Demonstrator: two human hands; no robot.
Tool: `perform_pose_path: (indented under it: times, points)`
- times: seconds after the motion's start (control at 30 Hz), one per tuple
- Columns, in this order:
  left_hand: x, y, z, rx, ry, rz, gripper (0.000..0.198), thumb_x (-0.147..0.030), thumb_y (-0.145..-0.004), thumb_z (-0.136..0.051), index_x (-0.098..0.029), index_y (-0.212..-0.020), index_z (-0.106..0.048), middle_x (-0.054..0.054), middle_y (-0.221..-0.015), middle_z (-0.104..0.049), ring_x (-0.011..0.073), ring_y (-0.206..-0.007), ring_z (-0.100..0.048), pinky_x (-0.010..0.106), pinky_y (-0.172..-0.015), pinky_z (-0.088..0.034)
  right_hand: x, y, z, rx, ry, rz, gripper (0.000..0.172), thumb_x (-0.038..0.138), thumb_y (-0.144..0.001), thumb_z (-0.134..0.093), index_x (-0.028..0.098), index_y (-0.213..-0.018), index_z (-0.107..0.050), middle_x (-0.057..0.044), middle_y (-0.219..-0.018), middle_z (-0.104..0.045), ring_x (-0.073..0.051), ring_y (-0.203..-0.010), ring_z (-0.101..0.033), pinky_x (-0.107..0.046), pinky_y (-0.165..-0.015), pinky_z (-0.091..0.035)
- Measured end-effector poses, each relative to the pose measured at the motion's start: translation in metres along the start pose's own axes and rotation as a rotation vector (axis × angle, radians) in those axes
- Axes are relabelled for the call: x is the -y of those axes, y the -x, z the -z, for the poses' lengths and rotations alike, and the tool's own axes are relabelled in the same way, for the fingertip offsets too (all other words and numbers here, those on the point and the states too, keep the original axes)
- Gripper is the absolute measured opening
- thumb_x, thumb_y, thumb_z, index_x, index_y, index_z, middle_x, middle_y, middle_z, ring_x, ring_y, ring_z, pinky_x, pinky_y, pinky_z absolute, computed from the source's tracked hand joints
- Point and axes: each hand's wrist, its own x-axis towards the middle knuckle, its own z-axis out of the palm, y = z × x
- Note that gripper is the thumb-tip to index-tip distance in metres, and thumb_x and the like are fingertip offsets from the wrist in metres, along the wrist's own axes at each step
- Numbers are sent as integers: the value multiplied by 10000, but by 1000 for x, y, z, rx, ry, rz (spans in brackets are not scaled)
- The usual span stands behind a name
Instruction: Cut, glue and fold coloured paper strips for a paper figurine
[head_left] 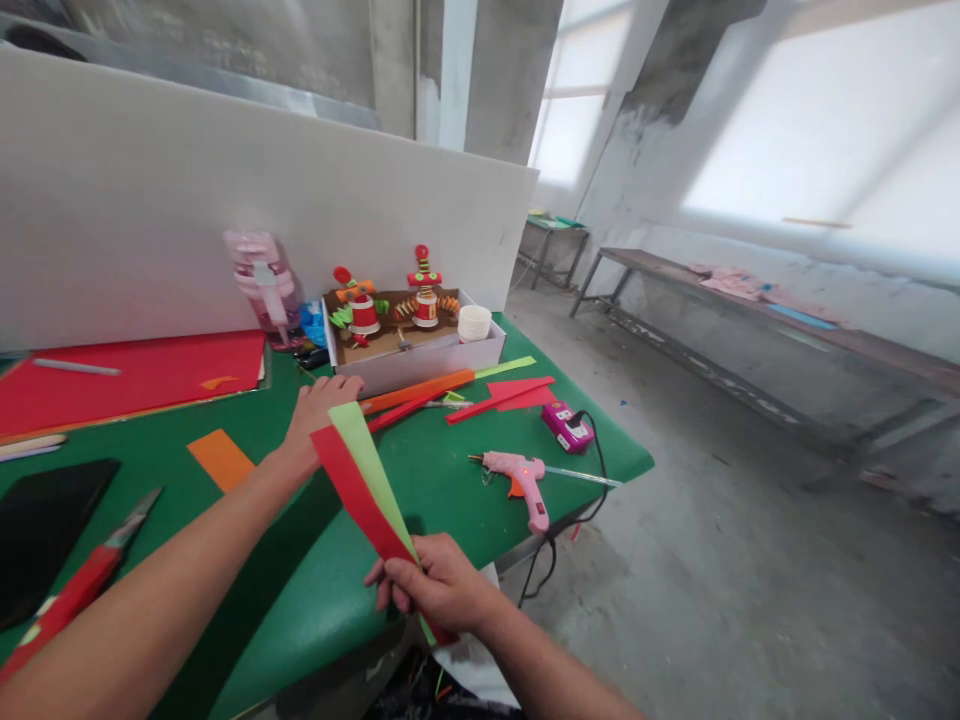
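Upright in my right hand (442, 585) are a red paper strip (358, 495) and a light green paper strip (375, 470), pinched together near their lower ends. My left hand (319, 400) reaches forward to the left end of an orange paper strip (420, 390), by the front of a white box (412, 365). Its fingers look bent, but the tips are partly hidden, so I cannot tell whether they grip the strip. Right of that lie a narrow red strip (495, 402) and a wider red paper piece (525, 393). A pink hot glue gun (517, 475) rests near the table's right side.
Two paper figures (364, 315) and white paper cups (474, 323) sit in the box. A purple power socket (568, 428) has a black cable (600, 480) hanging over the edge. Left are red scissors (82, 580), a black tablet-like slab (52, 530), an orange paper piece (223, 458) and red sheets (150, 385).
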Motion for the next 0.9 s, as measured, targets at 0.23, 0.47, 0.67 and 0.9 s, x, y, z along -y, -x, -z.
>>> perform_pose_path:
  times: [0.23, 0.47, 0.67, 0.9]
  points:
    - [-84, -4, -30, 90, 22, -230, 237, -304, -930, -493, -202, -942, -707, 82, -1033, -737, 225, -984, -660, 340, -890, -485, -5, 1, 0, 20, -39, 21, 658, 732, -897, -421, 139, -943, -703, -2, -684, -598, -81, -542, -474, -204, -553, -409]
    - [-119, -32, -55, 130, 9, -161, 270, -390, -937, -592, -159, -1064, -650, 63, -1079, -684, 192, -957, -657, 418, -861, -555, -1, 3, 0, 5, -43, 14, 692, 751, -886, -417, 127, -938, -712, 5, -648, -568, -84, -534, -478, -211, -568, -409]
    - [-117, -31, -51, 157, 64, -171, 260, -384, -936, -591, -156, -1045, -650, 61, -1063, -682, 198, -966, -652, 425, -869, -550, 2, 1, 0, 29, -47, -15, 719, 794, -853, -401, 148, -916, -711, 13, -644, -566, -85, -548, -483, -211, -587, -415]
    - [-118, -28, -51, 232, 192, -76, 260, -371, -928, -608, -155, -1066, -651, 65, -1095, -679, 200, -976, -654, 425, -865, -557, -1, 1, -1, -6, -40, -26, 709, 802, -847, -393, 160, -911, -686, 14, -644, -571, -89, -546, -479, -219, -582, -417]
